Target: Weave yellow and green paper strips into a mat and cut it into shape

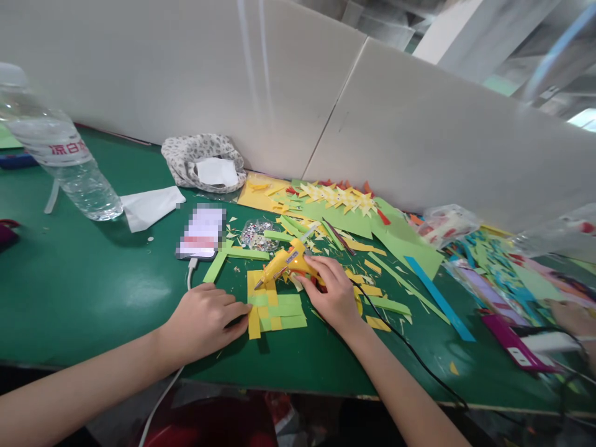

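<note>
My right hand is wrapped round the grip of a yellow hot glue gun. The gun's nozzle points down and left, at the upper part of a woven mat of yellow and green paper strips. Curled fingers of my left hand pinch the mat's left edge, though the fingertips are partly hidden. From the gun a clear glue stick juts out at the back. Its black cord runs down to the right. Close by lie loose green paper strips and yellow scraps.
A phone on a white cable lies left of the mat. A water bottle stands at the left. Behind are a spotted cloth pouch and green sheets. A co-worker's hand is at the right edge, near a magenta power bank.
</note>
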`<state>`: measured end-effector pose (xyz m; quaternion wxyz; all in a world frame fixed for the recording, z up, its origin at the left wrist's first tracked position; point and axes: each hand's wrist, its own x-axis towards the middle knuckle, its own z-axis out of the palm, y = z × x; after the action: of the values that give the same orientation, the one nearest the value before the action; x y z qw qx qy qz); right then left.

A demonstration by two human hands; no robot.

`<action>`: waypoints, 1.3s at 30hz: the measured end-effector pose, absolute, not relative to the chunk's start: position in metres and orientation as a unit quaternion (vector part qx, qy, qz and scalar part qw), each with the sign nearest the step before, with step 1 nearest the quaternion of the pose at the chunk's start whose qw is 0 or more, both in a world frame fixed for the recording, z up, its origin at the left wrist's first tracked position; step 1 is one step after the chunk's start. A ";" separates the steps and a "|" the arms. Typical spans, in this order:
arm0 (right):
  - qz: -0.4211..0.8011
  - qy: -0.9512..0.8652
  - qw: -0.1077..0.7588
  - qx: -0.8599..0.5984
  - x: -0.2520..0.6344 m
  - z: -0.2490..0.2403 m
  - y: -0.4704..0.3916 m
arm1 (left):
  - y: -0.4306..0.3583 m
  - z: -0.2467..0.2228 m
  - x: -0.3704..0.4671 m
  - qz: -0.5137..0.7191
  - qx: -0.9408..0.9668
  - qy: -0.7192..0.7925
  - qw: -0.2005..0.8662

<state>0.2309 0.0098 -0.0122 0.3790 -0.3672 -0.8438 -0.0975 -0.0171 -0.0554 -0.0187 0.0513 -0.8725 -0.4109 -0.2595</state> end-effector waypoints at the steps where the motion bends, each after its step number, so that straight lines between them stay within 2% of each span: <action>1: -0.091 -0.844 0.382 -0.366 0.231 -0.012 0.010 | -0.055 -0.019 -0.017 -0.260 -0.872 -0.411 0.052; 31: -0.048 -0.860 0.353 -0.367 0.229 -0.013 0.008 | -0.056 -0.017 -0.018 -0.245 -0.876 -0.414 0.046; 35: -0.075 -0.806 0.382 -0.446 0.235 -0.012 0.017 | -0.056 -0.016 -0.017 -0.240 -0.876 -0.416 0.047; 39: -0.097 -0.753 0.376 -0.532 0.247 -0.011 0.028 | -0.055 -0.013 -0.016 -0.236 -0.869 -0.434 0.028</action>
<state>0.2472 0.0281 -0.0114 0.3757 -0.5320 -0.7525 -0.0975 -0.0165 -0.0552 -0.0130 0.0281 -0.8689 -0.4343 -0.2358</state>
